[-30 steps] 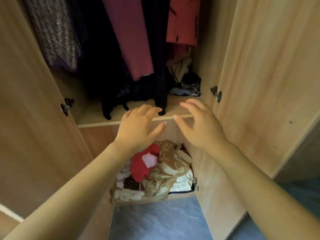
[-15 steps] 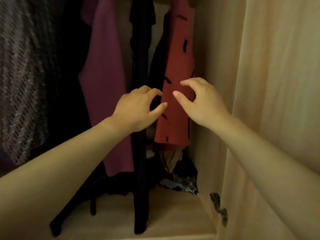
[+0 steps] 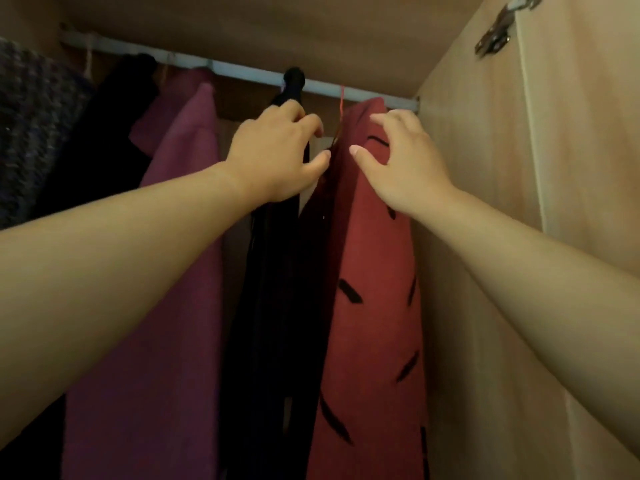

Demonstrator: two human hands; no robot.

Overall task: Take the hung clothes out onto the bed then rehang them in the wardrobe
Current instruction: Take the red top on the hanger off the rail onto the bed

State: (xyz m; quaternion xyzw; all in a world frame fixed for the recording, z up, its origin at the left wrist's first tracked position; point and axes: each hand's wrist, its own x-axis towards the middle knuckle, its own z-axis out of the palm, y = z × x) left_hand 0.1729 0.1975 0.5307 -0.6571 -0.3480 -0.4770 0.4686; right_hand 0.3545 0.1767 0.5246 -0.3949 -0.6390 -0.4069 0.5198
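- While both of your hands are up just under the rail (image 3: 242,73), log the step as the first one: taking hung clothes out. Every garment in view hangs in the wardrobe, and the bed is not in view.
- Left hand (image 3: 277,157): fingers bent, with a gap between thumb and forefinger. It sits in front of the neck of the black garment (image 3: 273,289). Whether it touches the cloth: cannot tell.
- Right hand (image 3: 405,164): fingers bent and slightly spread, tips at the shoulder of the red garment (image 3: 374,306), thumb pointing towards the left hand. No pinch shown.
- Position: the red garment hangs last on the rail, just beside the side wall (image 3: 485,237). A thin red hook (image 3: 341,102), probably its hanger's, runs up to the rail. The black garment hangs next to it, then the magenta garment (image 3: 166,289).
- Judgement: the next move calls for a firm hold at the hanger top. Lift until the hook clears the rail, then draw it out towards you.
- Risk, as a judgement: the black garment hangs close and may drag along.
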